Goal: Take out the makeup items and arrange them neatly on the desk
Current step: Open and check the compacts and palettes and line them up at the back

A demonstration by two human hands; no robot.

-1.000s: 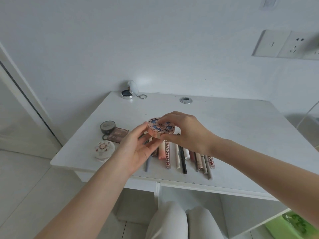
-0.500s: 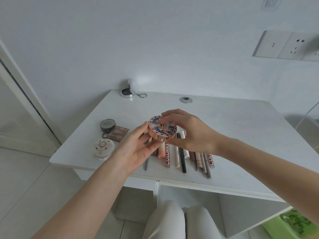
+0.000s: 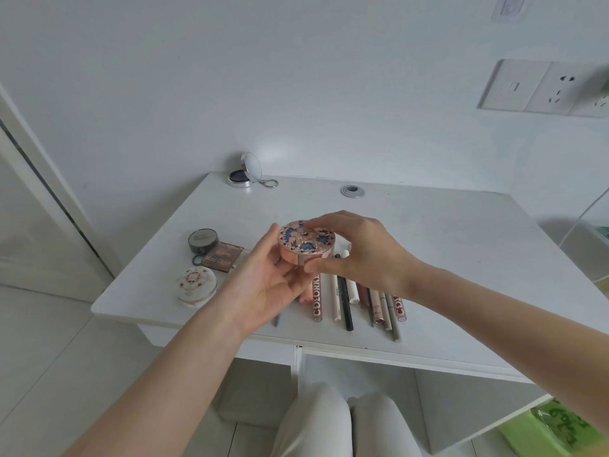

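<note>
Round compact [image 3: 306,243] pinched between left hand [image 3: 263,285], right hand [image 3: 364,250]

The round compact [image 3: 306,241] is rose-gold pink, its lid patterned with blue patches and dark speckles. Left of it lie a dark grey round case [image 3: 203,240], a brown palette [image 3: 222,256] and a white compact [image 3: 196,286] with a reddish floral ring. Below it, the tubes [image 3: 359,300] are pink, white, black and beige. The desk [image 3: 461,245] is white.
</note>
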